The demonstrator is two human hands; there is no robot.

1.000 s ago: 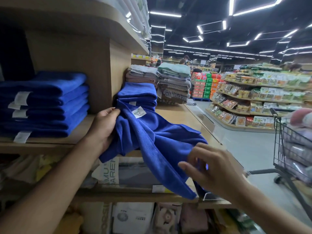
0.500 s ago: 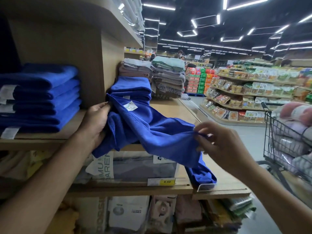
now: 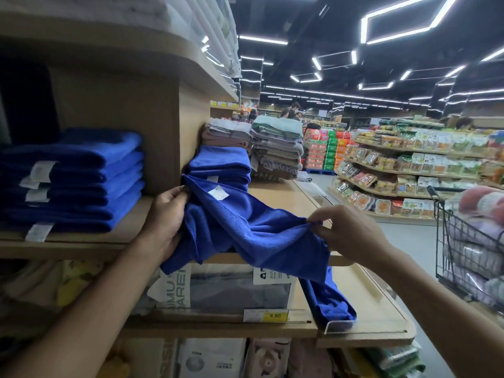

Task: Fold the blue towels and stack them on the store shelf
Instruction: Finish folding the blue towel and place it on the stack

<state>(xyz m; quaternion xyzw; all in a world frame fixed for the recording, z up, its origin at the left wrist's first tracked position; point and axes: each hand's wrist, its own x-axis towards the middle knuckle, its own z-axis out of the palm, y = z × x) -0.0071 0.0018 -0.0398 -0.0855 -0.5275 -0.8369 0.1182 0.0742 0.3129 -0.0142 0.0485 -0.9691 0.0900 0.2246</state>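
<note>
A loose blue towel (image 3: 245, 230) with a white label hangs rumpled over the front edge of the wooden store shelf (image 3: 81, 242). My left hand (image 3: 166, 216) grips its left end against the shelf divider. My right hand (image 3: 351, 230) pinches its upper right edge between fingertips, holding it stretched. The towel's lower end droops onto the shelf below. A short pile of folded blue towels (image 3: 221, 165) lies just behind the loose one. A taller stack of folded blue towels (image 3: 73, 181) sits in the left shelf bay.
Grey and green folded towels (image 3: 275, 148) are stacked further back on the shelf. Boxed goods and a yellow price tag (image 3: 275, 315) sit on the lower shelf. A wire shopping cart (image 3: 469, 246) with bundled textiles stands at right. Food shelves and people fill the aisle beyond.
My right hand has risen from the towel's lower edge to its upper right edge and pinched it, pulling the cloth taut. My left hand keeps its grip.
</note>
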